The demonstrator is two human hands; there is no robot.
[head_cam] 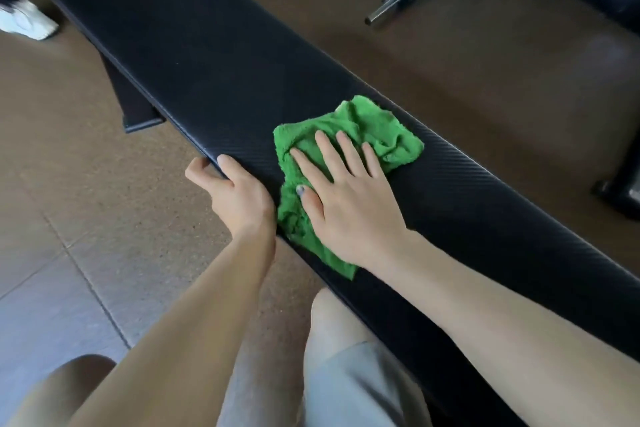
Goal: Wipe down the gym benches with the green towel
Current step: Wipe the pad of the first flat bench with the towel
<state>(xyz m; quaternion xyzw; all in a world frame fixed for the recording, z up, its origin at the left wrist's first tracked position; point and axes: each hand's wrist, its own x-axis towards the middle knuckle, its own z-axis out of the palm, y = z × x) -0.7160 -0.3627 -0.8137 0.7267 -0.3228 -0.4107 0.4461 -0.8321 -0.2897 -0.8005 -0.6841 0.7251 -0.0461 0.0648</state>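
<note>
A long black padded gym bench (194,45) runs from the upper left to the lower right. The crumpled green towel (377,128) lies on its top near the middle. My right hand (346,198) presses flat on the towel with straight, spread fingers. My left hand (232,194) grips the bench's near edge just left of the towel, thumb on top and fingers curled under the rim.
Brown tiled rubber floor (69,218) surrounds the bench. A black bench leg (138,107) stands below the pad on the left. Another black frame with a metal tube end (398,0) is at the upper right. Another person's white shoe (27,22) is at the upper left.
</note>
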